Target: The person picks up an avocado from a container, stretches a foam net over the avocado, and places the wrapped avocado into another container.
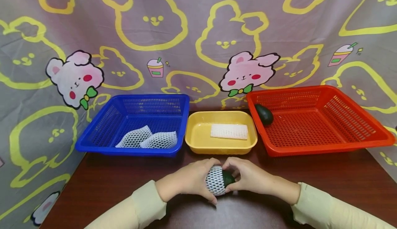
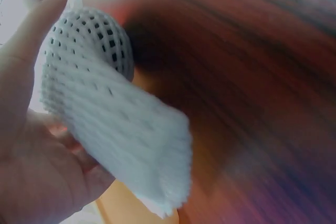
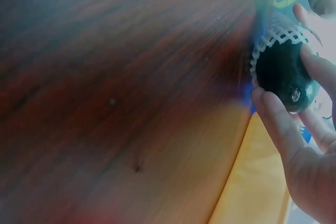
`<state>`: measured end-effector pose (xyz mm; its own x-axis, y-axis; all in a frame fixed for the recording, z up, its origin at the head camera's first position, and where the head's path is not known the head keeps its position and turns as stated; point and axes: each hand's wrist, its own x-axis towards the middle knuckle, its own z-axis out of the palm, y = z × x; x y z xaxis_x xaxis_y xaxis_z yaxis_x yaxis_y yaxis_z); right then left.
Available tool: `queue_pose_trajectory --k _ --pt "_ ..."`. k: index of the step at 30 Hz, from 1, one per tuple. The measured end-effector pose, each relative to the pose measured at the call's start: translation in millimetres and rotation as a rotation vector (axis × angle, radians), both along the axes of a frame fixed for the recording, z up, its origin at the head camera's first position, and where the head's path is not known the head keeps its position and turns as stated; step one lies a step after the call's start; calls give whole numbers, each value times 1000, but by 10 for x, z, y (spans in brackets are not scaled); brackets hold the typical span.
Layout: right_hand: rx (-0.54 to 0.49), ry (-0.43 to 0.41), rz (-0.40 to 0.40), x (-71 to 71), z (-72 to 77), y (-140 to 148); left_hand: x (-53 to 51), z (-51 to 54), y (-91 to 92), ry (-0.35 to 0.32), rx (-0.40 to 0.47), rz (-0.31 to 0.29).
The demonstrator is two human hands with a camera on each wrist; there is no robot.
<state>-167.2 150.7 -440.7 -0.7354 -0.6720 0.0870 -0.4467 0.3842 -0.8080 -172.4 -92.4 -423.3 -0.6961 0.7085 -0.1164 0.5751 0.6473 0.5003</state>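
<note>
Just above the table in front of me is a dark green avocado (image 1: 228,178), partly inside a white foam net sleeve (image 1: 215,180). My left hand (image 1: 196,178) curls round the sleeved end, thumb on the near side. In the left wrist view the loose tail of the sleeve (image 2: 126,124) extends past the fruit across the palm. My right hand (image 1: 250,177) holds the bare end of the avocado between thumb and fingers. The right wrist view shows the stem scar on the avocado (image 3: 281,72) and the net's edge around its middle.
A blue basket (image 1: 133,149) at the left holds two net-wrapped fruits (image 1: 159,140). In the middle, a yellow tray (image 1: 198,146) contains a flat foam net sleeve (image 1: 229,131). The red basket (image 1: 325,148) at the right has a bare avocado (image 1: 264,114) inside. Behind hangs a patterned curtain (image 1: 192,22).
</note>
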Motion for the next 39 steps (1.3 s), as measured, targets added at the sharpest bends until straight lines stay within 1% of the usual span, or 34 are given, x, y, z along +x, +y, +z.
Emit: queue_pose_trajectory --k 4,6,9,13,17,23,26,32,36,39 --pt "-6 -61 13 -1 21 31 14 -31 -103 16 -12 25" --pt "-8 -74 19 0 25 58 21 -50 -148 26 -18 37" --pt "-9 -66 19 2 18 92 26 -58 -200 34 -21 52" --pt "-1 -46 -2 9 16 105 31 -21 -228 50 -12 53" --pt "3 -34 -20 11 30 114 32 -4 -188 62 6 49" --pt "-20 -29 -53 1 37 158 15 -4 -71 78 25 48" --pt "-28 -52 -67 -2 27 188 2 -15 -11 86 28 30" --pt "-40 -94 -84 4 -1 217 -5 -21 66 76 39 0" --pt "-47 -97 -98 -7 -17 198 -2 -28 98 79 43 -10" --pt "-55 -92 -93 -18 -23 171 4 -41 118 92 38 -22"
